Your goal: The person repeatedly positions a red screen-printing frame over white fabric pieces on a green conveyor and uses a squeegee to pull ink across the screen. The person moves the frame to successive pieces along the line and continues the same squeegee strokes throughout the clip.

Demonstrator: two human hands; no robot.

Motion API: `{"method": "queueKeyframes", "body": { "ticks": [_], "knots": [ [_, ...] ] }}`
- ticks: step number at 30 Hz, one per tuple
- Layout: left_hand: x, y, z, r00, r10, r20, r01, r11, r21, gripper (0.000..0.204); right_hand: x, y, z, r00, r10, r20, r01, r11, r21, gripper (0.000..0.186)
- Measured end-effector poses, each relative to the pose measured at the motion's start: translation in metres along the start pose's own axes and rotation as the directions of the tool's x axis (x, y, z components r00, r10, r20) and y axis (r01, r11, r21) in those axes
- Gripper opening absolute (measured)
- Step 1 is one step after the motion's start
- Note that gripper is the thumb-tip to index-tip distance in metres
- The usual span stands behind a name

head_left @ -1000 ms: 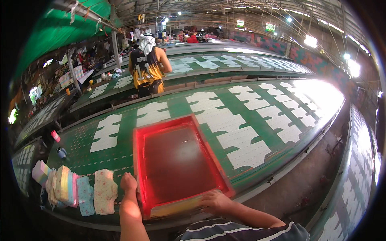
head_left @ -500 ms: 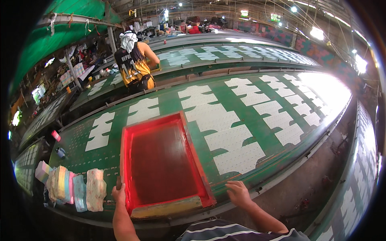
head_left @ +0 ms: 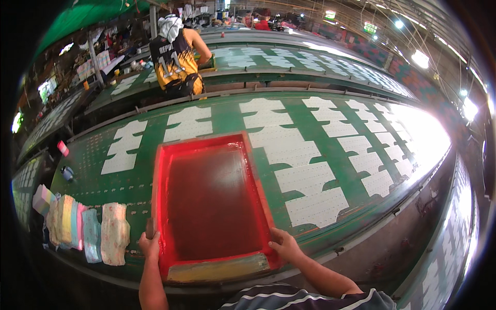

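A red-edged screen printing frame with a dark brownish mesh lies over the green table in front of me. My left hand is closed on its near left side, just below a small dark block on that edge. At the near right corner, my right hand has its fingers curled against the frame's outer side. White cut fabric pieces lie flat in rows on the table to the right and beyond the frame. Whatever lies beneath the mesh is hidden.
Stacks of folded, coloured fabric sit at the table's near left, with a small dark bottle and a pink container beyond. Across the long green table, a person works at another table. A further table runs along the right.
My right hand has moved left onto the frame's right side, where before it hovered apart. My left hand keeps its hold. The view has shifted slightly.
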State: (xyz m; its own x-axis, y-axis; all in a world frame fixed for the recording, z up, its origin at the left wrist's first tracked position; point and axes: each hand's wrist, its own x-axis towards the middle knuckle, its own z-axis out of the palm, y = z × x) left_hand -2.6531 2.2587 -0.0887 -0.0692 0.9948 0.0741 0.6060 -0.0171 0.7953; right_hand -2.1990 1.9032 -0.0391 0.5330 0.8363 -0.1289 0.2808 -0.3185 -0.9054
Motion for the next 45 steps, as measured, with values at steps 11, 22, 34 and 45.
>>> {"method": "queueKeyframes", "body": {
  "ticks": [11, 22, 34, 45],
  "knots": [
    [0.0, 0.003, 0.003, 0.999, -0.026, 0.019, 0.027, 0.999, -0.036, 0.041, 0.005, -0.039, 0.019, 0.988, 0.095, -0.122, -0.11, 0.986, -0.125, 0.049],
    [0.012, 0.017, -0.007, 0.996, -0.048, 0.079, 0.059, 0.988, -0.141, 0.038, -0.002, -0.084, -0.001, 0.971, -0.107, -0.216, 0.053, 0.969, -0.242, 0.038],
    [-0.069, 0.142, 0.083, 0.999, -0.01, 0.051, 0.019, 0.983, -0.182, 0.035, 0.032, -0.023, -0.13, 0.931, 0.056, -0.361, -0.096, 0.991, -0.095, 0.032],
    [-0.204, 0.26, 0.224, 0.998, -0.019, 0.053, 0.033, 0.962, -0.271, 0.03, 0.039, 0.088, -0.302, 0.861, 0.151, -0.486, -0.17, 0.985, 0.004, 0.029]
  ]
}}
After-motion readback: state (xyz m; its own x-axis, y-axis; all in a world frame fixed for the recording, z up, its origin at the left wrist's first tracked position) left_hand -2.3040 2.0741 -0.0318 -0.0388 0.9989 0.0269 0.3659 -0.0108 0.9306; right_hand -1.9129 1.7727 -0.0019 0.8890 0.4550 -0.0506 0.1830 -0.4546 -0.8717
